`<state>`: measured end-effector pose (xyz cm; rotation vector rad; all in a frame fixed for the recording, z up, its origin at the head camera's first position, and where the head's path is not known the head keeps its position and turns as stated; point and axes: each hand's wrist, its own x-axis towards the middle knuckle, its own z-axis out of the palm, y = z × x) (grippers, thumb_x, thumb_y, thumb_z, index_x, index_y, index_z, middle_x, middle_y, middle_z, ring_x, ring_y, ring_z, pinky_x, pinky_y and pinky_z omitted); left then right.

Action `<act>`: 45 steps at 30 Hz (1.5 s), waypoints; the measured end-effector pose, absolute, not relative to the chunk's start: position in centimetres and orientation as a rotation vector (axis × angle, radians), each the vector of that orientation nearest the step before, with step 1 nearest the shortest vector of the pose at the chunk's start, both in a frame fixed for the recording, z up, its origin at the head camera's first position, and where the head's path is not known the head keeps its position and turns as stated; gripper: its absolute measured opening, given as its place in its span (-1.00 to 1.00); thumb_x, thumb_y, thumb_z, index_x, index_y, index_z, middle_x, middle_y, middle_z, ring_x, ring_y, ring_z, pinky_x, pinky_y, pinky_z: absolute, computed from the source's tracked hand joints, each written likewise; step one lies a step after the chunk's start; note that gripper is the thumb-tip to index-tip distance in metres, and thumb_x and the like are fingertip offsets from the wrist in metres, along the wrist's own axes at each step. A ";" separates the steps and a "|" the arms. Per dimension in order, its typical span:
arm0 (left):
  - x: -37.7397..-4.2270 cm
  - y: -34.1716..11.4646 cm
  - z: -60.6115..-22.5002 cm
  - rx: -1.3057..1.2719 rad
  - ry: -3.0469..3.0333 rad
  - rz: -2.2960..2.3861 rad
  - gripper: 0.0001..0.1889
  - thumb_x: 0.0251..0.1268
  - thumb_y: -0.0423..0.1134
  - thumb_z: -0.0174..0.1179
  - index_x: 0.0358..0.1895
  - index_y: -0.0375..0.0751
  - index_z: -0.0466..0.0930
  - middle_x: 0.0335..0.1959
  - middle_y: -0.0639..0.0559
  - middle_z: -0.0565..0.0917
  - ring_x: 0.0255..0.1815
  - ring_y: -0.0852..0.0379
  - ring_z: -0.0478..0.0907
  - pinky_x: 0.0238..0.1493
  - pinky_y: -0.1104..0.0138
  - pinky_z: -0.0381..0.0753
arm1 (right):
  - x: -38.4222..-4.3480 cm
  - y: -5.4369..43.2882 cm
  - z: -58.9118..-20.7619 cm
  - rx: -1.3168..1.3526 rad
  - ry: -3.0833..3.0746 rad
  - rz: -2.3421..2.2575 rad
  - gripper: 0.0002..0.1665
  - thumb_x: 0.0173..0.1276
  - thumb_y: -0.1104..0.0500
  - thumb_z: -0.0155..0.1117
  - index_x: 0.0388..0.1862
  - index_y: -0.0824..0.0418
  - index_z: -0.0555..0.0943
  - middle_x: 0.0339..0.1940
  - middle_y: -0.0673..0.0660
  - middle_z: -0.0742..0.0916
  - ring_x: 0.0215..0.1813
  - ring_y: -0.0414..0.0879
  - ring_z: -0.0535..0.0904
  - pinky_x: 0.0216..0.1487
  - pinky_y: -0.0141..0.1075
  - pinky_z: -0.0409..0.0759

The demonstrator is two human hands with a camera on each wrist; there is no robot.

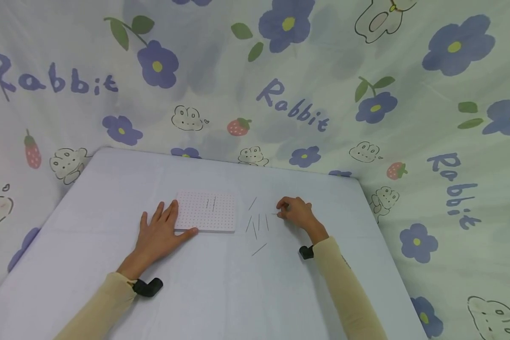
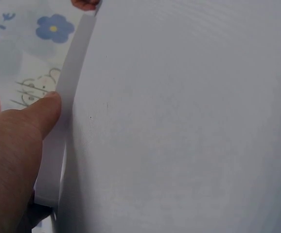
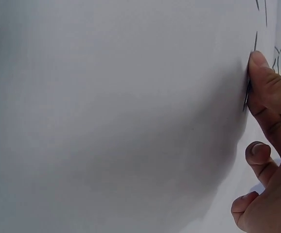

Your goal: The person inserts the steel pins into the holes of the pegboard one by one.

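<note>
A white board (image 1: 204, 215) dotted with a grid of small holes lies on the table, two thin dark needles (image 1: 214, 204) standing up from its upper right part. My left hand (image 1: 157, 236) rests with spread, straight fingers at the board's left side, its thumb along the front edge; the left wrist view shows that thumb (image 2: 48, 109) against the board's side (image 2: 65, 126). To the right of the board, my right hand (image 1: 298, 211) pinches a needle (image 3: 255, 41) between thumb and finger, one end pointing toward the board.
Several loose needles (image 1: 259, 222) lie scattered between the board and my right hand, with one (image 1: 259, 249) nearer to me. The table (image 1: 238, 293) has a white cover. A patterned cloth (image 1: 221, 94) hangs behind and along the sides.
</note>
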<state>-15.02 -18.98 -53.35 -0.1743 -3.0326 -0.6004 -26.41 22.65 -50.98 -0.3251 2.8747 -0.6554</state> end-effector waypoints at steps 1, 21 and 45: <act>-15.0 -19.0 -53.4 -0.175 -3.034 -0.599 0.23 0.19 0.57 0.04 0.59 -0.41 -0.08 0.58 -0.39 0.08 0.60 -0.41 -0.12 0.41 -0.41 -0.36 | -26.3 22.6 -50.9 -0.318 2.879 -0.656 -0.81 0.31 0.05 0.47 -0.13 -0.03 0.69 -0.36 -0.13 0.69 -0.05 -0.03 0.55 0.05 0.08 0.24; -15.0 -19.0 -53.5 -0.172 -3.019 -0.607 0.24 0.18 0.58 0.03 0.60 -0.40 -0.08 0.58 -0.39 0.09 0.60 -0.41 -0.11 0.41 -0.42 -0.35 | -25.5 22.3 -51.3 -0.322 2.945 -0.578 -0.87 0.37 0.01 0.40 -0.40 -0.06 0.71 -0.38 -0.15 0.72 -0.15 -0.11 0.51 0.03 0.07 0.23; -15.1 -18.9 -53.5 -0.181 -3.018 -0.615 0.23 0.19 0.57 0.03 0.59 -0.41 -0.08 0.58 -0.40 0.09 0.60 -0.42 -0.12 0.40 -0.42 -0.36 | -25.4 21.1 -51.5 -0.326 3.002 -0.497 -0.84 0.45 0.05 0.31 -0.37 -0.05 0.70 -0.33 -0.14 0.70 -0.16 -0.10 0.46 -0.02 0.05 0.20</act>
